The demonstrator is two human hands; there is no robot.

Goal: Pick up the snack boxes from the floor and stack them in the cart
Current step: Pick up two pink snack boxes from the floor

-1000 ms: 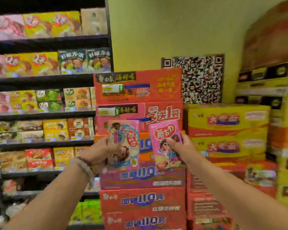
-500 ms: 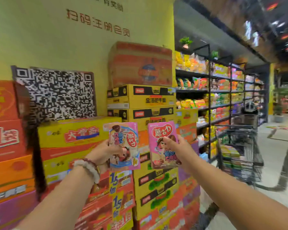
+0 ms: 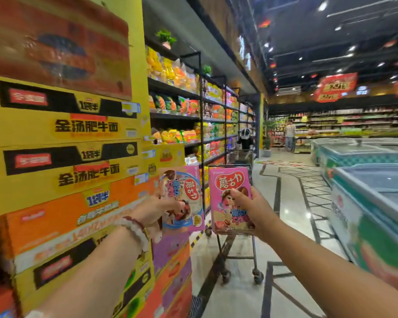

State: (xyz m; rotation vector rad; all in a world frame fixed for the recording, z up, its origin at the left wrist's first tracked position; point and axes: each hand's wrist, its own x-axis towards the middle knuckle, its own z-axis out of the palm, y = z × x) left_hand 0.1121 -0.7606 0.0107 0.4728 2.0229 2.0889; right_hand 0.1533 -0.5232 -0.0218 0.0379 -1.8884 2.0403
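Observation:
I hold two pink snack boxes upright at chest height. My left hand (image 3: 157, 208) grips the left snack box (image 3: 189, 191), which has a blue and white picture, by its left edge. My right hand (image 3: 251, 207) grips the right snack box (image 3: 228, 187), thumb across its front. The boxes stand side by side, almost touching. Behind and below them is the metal shopping cart (image 3: 237, 255) in the aisle; the boxes hide its basket, and only its frame and wheels show.
Stacked yellow and orange cartons (image 3: 67, 157) form a wall on my left. Shelves of snack bags (image 3: 182, 106) run down the aisle behind them. Chest freezers (image 3: 365, 191) line the right side. A person (image 3: 290, 136) stands far down the tiled aisle.
My view has swung right, from the carton stacks to the aisle. The cart now lies directly behind the two boxes. Both hands keep the same hold.

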